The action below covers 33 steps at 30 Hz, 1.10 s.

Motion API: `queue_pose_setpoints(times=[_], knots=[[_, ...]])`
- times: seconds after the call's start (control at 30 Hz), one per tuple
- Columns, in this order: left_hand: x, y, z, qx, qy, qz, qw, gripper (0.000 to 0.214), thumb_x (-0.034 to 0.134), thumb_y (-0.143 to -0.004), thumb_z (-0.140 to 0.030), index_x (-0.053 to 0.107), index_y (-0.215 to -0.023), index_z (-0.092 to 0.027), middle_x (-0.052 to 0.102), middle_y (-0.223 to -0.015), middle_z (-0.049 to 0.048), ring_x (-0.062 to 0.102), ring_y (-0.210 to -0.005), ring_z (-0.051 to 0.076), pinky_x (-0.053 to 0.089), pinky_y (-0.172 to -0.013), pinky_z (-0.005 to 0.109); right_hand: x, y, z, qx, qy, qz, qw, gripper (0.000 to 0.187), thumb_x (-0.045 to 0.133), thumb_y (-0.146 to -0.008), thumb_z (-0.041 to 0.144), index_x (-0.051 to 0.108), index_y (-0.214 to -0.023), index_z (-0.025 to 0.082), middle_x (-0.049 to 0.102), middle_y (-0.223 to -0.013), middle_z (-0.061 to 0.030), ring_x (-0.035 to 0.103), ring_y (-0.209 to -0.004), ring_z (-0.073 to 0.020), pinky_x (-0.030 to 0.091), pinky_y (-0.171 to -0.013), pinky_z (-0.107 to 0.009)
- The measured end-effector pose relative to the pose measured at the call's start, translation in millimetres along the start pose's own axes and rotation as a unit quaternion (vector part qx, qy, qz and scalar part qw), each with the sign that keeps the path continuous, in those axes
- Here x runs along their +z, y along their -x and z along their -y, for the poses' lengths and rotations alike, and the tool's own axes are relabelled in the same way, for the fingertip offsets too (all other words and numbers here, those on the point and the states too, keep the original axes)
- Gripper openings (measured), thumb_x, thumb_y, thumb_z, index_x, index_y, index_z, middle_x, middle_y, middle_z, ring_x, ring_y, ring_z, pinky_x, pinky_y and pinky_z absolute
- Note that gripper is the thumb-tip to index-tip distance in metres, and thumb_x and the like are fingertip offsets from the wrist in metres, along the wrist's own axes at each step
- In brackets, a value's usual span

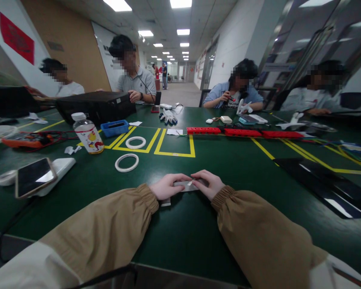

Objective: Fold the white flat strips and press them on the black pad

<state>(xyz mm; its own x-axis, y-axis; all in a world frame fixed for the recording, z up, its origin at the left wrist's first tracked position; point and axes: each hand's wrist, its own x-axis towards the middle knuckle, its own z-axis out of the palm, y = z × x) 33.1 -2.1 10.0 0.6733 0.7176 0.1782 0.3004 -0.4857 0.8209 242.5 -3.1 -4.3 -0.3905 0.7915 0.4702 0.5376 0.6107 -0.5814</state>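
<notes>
My left hand (168, 186) and my right hand (209, 184) meet low over the green table. Between them is a flat light grey strip (185, 187), lying level and partly covered by the fingers. Left thumb and fingers close around its left part; the right hand's fingers are closed at its right part. A small white piece (190, 183) shows at the fingertips, on or against the strip; its kind is unclear. Under my left wrist lies a small pale flat piece (166, 202). Two white tape rolls (126, 163) (135, 142) lie flat beyond my left hand.
Left stand a drink bottle (88, 134), a phone (36, 176) on a white block, and a blue tray (114, 127). Red power strips (243, 133) cross the far middle. Black glossy panels (325, 184) lie right. Several people sit around the table; yellow tape (174, 154) marks its top.
</notes>
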Motion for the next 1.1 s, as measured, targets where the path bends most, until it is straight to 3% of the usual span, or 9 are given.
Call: queue_pose_setpoints(times=[0.1, 0.33, 0.53, 0.63, 0.73, 0.9, 1.0, 1.1], knots=[[0.0, 1, -1, 0.014, -0.008, 0.001, 1.0, 0.037, 0.05, -0.079, -0.013, 0.055, -0.116, -0.013, 0.061, -0.11, 0.0069, 0.055, -0.101, 0.019, 0.039, -0.091, 0.029, 0, 0, 1, -0.008, 0.008, 0.007, 1.0, 0.027, 0.054, -0.079, 0.025, 0.062, -0.103, 0.016, 0.06, -0.093, -0.0086, 0.059, -0.085, -0.0192, 0.05, -0.075, -0.034], [0.0, 2, 1, -0.003, -0.028, -0.015, 0.999, 0.042, 0.049, -0.079, -0.015, 0.049, -0.121, -0.014, 0.061, -0.095, 0.0044, 0.056, -0.087, 0.017, 0.043, -0.081, 0.029, -7, -2, 7, -0.05, -0.011, -0.068, 0.996, 0.023, 0.051, -0.073, 0.01, 0.065, -0.09, 0.018, 0.061, -0.094, -0.0058, 0.058, -0.09, -0.0181, 0.048, -0.081, -0.032], [-1.2, 2, 0, -0.006, -0.035, -0.008, 0.999, 0.037, 0.049, -0.079, -0.015, 0.053, -0.116, -0.014, 0.062, -0.099, 0.0055, 0.056, -0.091, 0.019, 0.043, -0.083, 0.03, -13, 0, 19, -0.041, -0.049, -0.11, 0.992, 0.009, 0.058, -0.079, 0.02, 0.067, -0.081, 0.02, 0.061, -0.085, -0.0043, 0.058, -0.08, -0.0166, 0.05, -0.068, -0.029], [-2.4, 2, -2, -0.014, -0.038, -0.004, 0.999, 0.037, 0.049, -0.078, -0.015, 0.055, -0.115, -0.014, 0.062, -0.101, 0.0056, 0.056, -0.094, 0.019, 0.043, -0.084, 0.029, -13, 0, 20, -0.023, -0.068, -0.133, 0.989, 0.011, 0.059, -0.08, 0.024, 0.069, -0.082, 0.021, 0.058, -0.099, -0.0064, 0.058, -0.083, -0.0171, 0.051, -0.064, -0.028], [-2.8, 1, -3, -0.023, -0.021, -0.002, 1.0, 0.039, 0.048, -0.077, -0.013, 0.055, -0.115, -0.014, 0.062, -0.106, 0.0058, 0.056, -0.097, 0.019, 0.042, -0.086, 0.029, -15, 0, 20, 0.001, -0.068, -0.143, 0.987, 0.012, 0.061, -0.079, 0.028, 0.07, -0.083, 0.021, 0.054, -0.105, -0.0068, 0.056, -0.072, -0.0141, 0.048, -0.059, -0.028], [-2.7, 0, -2, -0.029, -0.008, -0.008, 1.0, 0.036, 0.049, -0.079, -0.014, 0.058, -0.113, -0.012, 0.063, -0.107, 0.005, 0.057, -0.096, 0.017, 0.041, -0.088, 0.026, -19, 1, 21, 0.049, -0.118, -0.051, 0.99, 0.015, 0.061, -0.078, 0.032, 0.068, -0.082, 0.018, 0.061, -0.077, -0.0035, 0.053, -0.063, -0.0135, 0.044, -0.056, -0.026], [-2.9, 0, -3, -0.029, -0.02, -0.013, 0.999, 0.033, 0.051, -0.082, -0.022, 0.06, -0.113, -0.013, 0.064, -0.107, 0.0046, 0.058, -0.094, 0.017, 0.042, -0.086, 0.026, -18, 1, 19, 0.08, -0.136, -0.01, 0.987, 0.017, 0.062, -0.076, 0.032, 0.066, -0.081, 0.017, 0.064, -0.08, -0.004, 0.056, -0.067, -0.0148, 0.046, -0.061, -0.027], [-2.8, 0, -2, -0.028, -0.022, -0.011, 0.999, 0.032, 0.051, -0.084, -0.025, 0.06, -0.113, -0.014, 0.064, -0.108, 0.0048, 0.058, -0.095, 0.018, 0.042, -0.086, 0.026, -18, -1, 13, 0.064, -0.126, 0.027, 0.989, 0.017, 0.062, -0.075, 0.031, 0.064, -0.082, 0.016, 0.064, -0.084, -0.0052, 0.058, -0.075, -0.0174, 0.048, -0.068, -0.03]])
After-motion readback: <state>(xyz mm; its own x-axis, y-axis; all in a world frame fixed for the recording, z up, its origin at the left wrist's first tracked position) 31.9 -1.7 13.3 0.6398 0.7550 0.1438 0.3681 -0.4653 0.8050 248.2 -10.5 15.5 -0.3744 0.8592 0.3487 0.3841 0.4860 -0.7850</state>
